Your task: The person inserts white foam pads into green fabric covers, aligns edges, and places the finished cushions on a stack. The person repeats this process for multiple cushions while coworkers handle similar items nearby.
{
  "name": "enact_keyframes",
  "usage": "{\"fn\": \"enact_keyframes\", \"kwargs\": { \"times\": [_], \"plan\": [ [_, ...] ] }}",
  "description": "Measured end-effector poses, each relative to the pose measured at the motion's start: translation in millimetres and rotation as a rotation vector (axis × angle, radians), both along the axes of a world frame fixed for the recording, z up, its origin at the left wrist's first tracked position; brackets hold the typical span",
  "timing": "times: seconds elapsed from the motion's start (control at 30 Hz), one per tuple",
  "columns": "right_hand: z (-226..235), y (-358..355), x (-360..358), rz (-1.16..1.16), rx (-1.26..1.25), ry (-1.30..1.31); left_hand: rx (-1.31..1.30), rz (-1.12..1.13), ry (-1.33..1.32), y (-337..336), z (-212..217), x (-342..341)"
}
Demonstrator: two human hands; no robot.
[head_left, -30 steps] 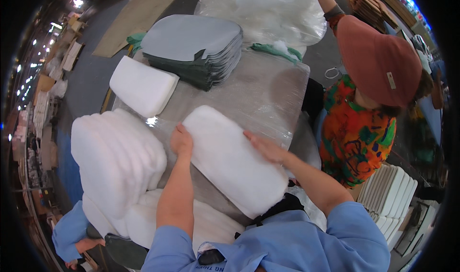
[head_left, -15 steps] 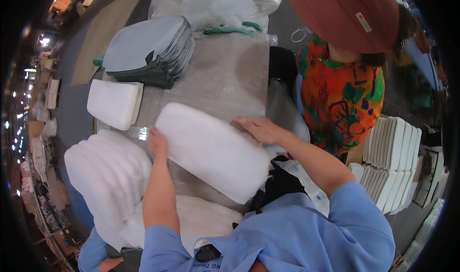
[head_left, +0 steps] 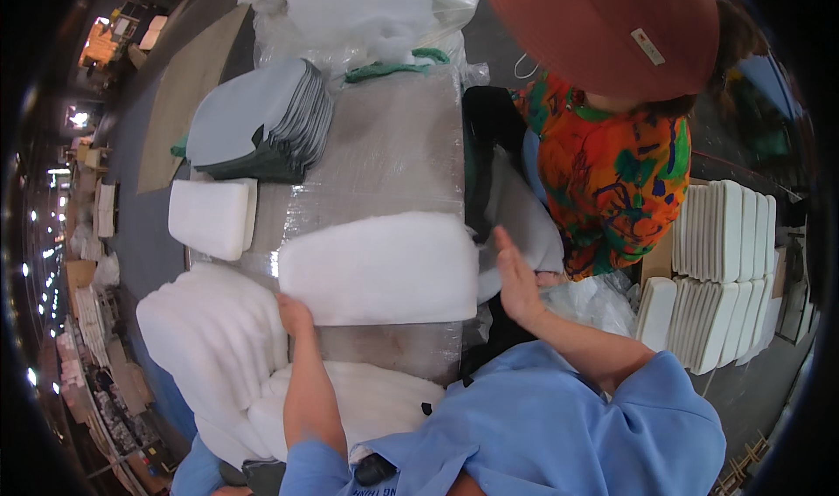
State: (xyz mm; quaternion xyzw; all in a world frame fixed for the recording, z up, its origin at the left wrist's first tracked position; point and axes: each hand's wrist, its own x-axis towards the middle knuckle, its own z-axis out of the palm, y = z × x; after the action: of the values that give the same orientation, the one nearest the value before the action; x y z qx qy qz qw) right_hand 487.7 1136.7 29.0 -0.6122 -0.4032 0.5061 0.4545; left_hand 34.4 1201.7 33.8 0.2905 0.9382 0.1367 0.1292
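Note:
A thick white wadding pad [head_left: 380, 269] with rounded corners lies crosswise in front of me on the plastic-wrapped table [head_left: 393, 129]. At its near left corner my left hand [head_left: 297, 314] pinches the edge, some fingers hidden by the pad. My right hand [head_left: 517, 286] is held up just off the pad's right end, fingers stretched out and holding nothing. Close to my left arm is a heap of fluffy white pads [head_left: 214, 321], with more white pads [head_left: 350, 400] beneath the forearm.
Grey shaped sheets [head_left: 253, 116] are stacked at the far left, with smaller white pads [head_left: 208, 218] nearer. A co-worker in a red hat [head_left: 612, 33] sits at the right. Behind them stand stacked white cushions [head_left: 721, 234]. Clear plastic bagging [head_left: 358, 11] lies at the far end.
The pad has turned from slanting to nearly square with the table. My right hand has left its far edge and moved to the right end. The view has shifted slightly.

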Motion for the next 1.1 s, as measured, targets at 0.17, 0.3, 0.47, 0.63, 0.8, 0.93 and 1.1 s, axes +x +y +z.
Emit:
{"fn": "enact_keyframes", "kwargs": {
  "times": [0.17, 0.3, 0.47, 0.63, 0.8, 0.93, 1.1],
  "plan": [
    [-17.5, 14.7, -58.6, 0.166, -0.109, 0.003, -0.092, 0.055, -0.006, -10.8, 5.6, 9.6],
    [-35.3, 34.2, -32.7, 0.209, -0.18, 0.11, -0.051, 0.12, -0.032, -7.8, 10.9, 12.0],
    [-21.5, 71.7, -28.9, -0.046, -0.002, 0.37, -0.003, 0.109, 0.0, -10.3, 13.7, 15.6],
    [-32.4, 99.4, -44.4, 0.175, -0.067, 0.326, -0.02, 0.106, -0.013, -8.6, 19.6, 17.1],
    [-18.0, 129.6, -28.9, 0.034, -0.169, 0.528, 0.008, 0.161, -0.021, -10.4, 16.0, 16.1],
    [-36.8, 136.2, -39.3, 0.312, -0.055, 0.163, -0.032, 0.162, -0.045, -6.9, 23.2, 13.7],
    [-17.6, 158.0, -39.4, 0.432, -0.033, -0.03, 0.045, 0.153, -0.04, -21.0, 14.0, 13.5]
  ]
}}
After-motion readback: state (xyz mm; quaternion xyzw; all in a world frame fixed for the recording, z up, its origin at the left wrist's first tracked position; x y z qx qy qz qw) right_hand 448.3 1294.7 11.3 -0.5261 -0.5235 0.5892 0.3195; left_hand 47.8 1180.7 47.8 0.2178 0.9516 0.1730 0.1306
